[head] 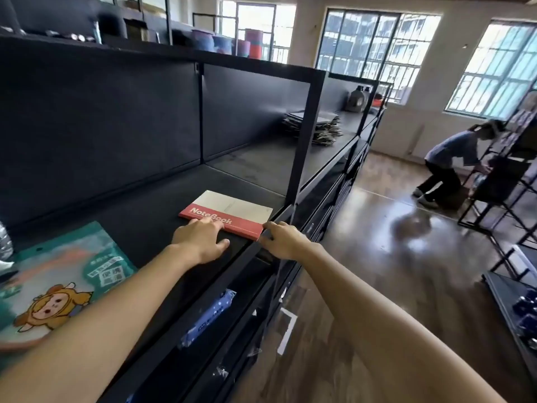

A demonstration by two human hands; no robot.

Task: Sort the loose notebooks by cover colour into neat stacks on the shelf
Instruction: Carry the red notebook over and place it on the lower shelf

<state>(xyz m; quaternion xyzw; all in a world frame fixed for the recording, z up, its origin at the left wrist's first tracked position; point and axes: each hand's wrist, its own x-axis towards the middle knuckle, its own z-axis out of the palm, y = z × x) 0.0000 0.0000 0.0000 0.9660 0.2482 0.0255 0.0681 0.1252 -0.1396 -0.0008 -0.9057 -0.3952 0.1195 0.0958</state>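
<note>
A notebook (pixel 229 209) with a red band reading "NoteBook" and a pale upper cover lies flat near the front edge of the black shelf (pixel 151 207). My left hand (pixel 200 238) rests on the shelf with its fingertips on the notebook's near left edge. My right hand (pixel 279 238) touches the notebook's near right corner at the shelf's front rail, fingers curled against it. Farther along the same shelf, beyond an upright post, sits an untidy pile of dark notebooks (pixel 315 128).
A teal cartoon-printed packet (pixel 61 286) lies on the shelf at my left. A black upright post (pixel 305 141) stands just right of the notebook. Blue packaged items (pixel 209 318) hang on the level below. A person (pixel 453 161) crouches by another rack across the wooden floor.
</note>
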